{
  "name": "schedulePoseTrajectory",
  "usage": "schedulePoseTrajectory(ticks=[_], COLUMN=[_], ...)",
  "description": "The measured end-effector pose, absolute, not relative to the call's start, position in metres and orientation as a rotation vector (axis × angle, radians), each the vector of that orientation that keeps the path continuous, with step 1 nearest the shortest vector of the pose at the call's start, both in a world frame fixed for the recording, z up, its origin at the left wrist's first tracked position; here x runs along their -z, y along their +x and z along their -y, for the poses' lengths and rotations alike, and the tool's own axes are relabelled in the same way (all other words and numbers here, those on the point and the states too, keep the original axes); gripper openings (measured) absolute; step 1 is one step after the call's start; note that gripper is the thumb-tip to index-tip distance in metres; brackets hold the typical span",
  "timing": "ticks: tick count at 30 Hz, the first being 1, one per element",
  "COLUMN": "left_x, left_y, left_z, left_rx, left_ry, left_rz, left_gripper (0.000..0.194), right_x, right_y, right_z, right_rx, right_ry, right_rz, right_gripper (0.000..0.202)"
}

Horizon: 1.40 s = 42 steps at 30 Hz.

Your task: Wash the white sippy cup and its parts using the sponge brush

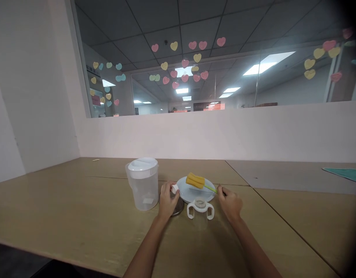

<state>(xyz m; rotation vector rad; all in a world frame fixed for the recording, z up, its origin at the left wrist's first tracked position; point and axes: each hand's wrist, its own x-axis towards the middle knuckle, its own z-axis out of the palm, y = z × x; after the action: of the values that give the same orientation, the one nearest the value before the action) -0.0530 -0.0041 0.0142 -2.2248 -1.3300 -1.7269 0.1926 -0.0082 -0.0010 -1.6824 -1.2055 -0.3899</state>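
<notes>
In my right hand [231, 201] is the green handle of a bottle brush. Its yellow sponge head [195, 180] is above a pale plate [183, 195]. My left hand [167, 199] pinches a small white piece [174, 188], which looks like a cap. Below that hand lies a dark round dish or lid [179, 207], partly covered by the fingers. Between my hands, in front of the plate, stands a clear baby bottle with two white handles [200, 204] and an uncovered mouth. Its transparent body is hard to make out against the table.
A clear plastic pitcher [144, 191] with a white lid stands left of my left hand. At the far right lies a teal cloth [346, 174]. The wooden table [79, 216] meets a white wall [201, 135], with a window above bearing heart-shaped notes.
</notes>
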Motion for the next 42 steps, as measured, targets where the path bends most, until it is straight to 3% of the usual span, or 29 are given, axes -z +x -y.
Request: schedulePoseTrajectory(ticks=[5,21,30,35,42], left_x=[-0.009,0.009,0.016,0.005,0.01], left_y=[-0.065,-0.072,-0.075,-0.063,-0.006], left_z=[0.005,0.0,-0.005,0.009,0.043], left_rx=[1.676,1.053,1.004,1.316,1.434], left_ry=[-2.208,-2.325,-2.248,-2.247,-2.692], left_rz=[1.485,1.69,1.832,1.501,0.981], left_gripper=[0.032,0.005,0.035,0.024,0.044], right_x=[0.004,0.006,0.005,0.004,0.006], right_y=[0.192,0.194,0.194,0.194,0.193], right_z=[0.007,0.004,0.006,0.005,0.005], right_rx=[0.432,0.407,0.431,0.419,0.457], right_ry=[-1.652,-1.709,-1.696,-1.707,-1.692], right_rz=[1.264,1.265,1.27,1.288,1.315], right_gripper=[0.051,0.044,0.046,0.042,0.042])
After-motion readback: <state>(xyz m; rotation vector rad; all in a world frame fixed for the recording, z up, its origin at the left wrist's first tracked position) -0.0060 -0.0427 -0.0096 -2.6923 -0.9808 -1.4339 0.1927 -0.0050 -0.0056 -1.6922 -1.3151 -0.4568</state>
